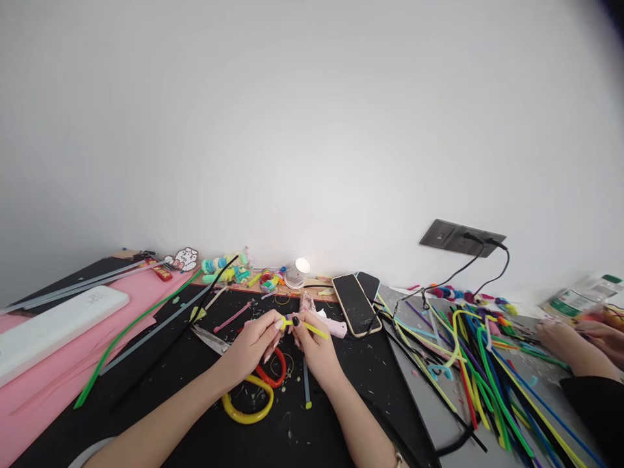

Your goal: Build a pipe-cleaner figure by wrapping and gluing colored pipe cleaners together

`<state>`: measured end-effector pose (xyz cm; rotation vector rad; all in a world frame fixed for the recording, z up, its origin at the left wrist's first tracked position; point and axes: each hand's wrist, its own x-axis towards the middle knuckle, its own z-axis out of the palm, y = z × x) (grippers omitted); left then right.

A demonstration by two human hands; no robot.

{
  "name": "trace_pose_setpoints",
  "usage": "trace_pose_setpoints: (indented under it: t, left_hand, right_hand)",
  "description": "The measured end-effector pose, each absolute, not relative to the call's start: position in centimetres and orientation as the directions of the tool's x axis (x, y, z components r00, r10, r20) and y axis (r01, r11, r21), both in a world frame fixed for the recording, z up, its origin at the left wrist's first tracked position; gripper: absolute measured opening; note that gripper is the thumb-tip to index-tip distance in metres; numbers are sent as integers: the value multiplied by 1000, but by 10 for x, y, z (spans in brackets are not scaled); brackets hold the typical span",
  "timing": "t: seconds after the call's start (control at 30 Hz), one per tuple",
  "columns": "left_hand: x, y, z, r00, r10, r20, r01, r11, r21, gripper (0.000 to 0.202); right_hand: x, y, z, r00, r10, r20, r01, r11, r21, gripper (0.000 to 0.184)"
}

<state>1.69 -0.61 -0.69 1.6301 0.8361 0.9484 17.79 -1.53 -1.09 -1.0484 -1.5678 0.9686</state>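
Observation:
My left hand point(260, 337) and my right hand point(316, 344) meet over the black tabletop, fingers pinched on a short yellow pipe cleaner point(318, 331). Its free end sticks out to the right past my right hand, while the part between my fingertips is mostly hidden. Below my left forearm and hand lie large scissors point(248, 417) with one yellow and one red handle loop, blades pointing up-left. A grey-blue pipe cleaner point(307, 383) with a yellow tip lies under my right hand. Just behind that hand is a pale pink object point(336, 326).
Two phones point(357, 305) lie to the right, near a white cup point(297, 274) by the wall. Many coloured pipe cleaners point(492, 390) spread across the grey table, near another person's hands point(560, 346). A white case point(63, 325) rests on pink sheets point(141, 296) at left.

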Motion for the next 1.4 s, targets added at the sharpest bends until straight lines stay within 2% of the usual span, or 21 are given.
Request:
trace_pose_setpoints:
  t: [0.07,0.13,0.23,0.3,0.33,0.4,0.57,0.63,0.7,0.83,0.9,1.17,1.27,1.4]
  left_hand:
    - [16,-4,-5,376,905,200,89,-250,964,30]
    - [13,-2,-3,245,944,222,114,-256,960,30]
    - [6,4,-1,25,968,250,141,-251,958,28]
    - [1,8,-1,-67,960,271,147,-260,954,26]
    - [-1,10,-1,-101,954,283,154,-266,951,25]
    - [-5,13,-3,-152,941,302,181,-274,945,24]
    - [-10,15,-3,-215,912,350,255,-294,921,25]
    - [-12,16,-1,-242,899,366,273,-298,914,25]
    - [-16,18,0,-274,887,372,273,-300,914,25]
    - [-20,22,1,-345,872,348,203,-293,934,26]
    - [-21,23,1,-367,869,331,167,-289,943,26]
    - [-25,28,-1,-449,812,373,186,-323,928,28]
    - [-21,25,-1,-393,839,376,212,-315,925,28]
    - [-12,16,3,-293,882,369,235,-308,922,29]
  right_hand:
    - [177,-15,-10,-135,953,270,207,293,-933,19]
    - [174,-18,-7,-141,952,272,322,304,-896,11]
    - [165,-30,2,-316,906,282,590,421,-689,19]
    - [156,-39,7,-443,858,259,676,509,-532,33]
    - [151,-43,8,-485,842,238,707,537,-461,40]
    - [141,-49,9,-517,834,193,750,550,-368,42]
    - [128,-52,9,-499,861,101,828,508,-238,35]
    - [133,-51,15,-486,870,83,846,493,-205,27]
    - [145,-50,25,-475,877,77,837,477,-267,14]
    - [178,-44,40,-404,915,-10,754,327,-569,21]
    - [190,-41,41,-382,924,13,702,299,-647,20]
    - [196,-34,31,-346,938,-15,646,227,-728,23]
    - [192,-31,33,-351,936,-28,520,170,-837,25]
    - [187,-30,35,-308,948,79,363,194,-911,15]
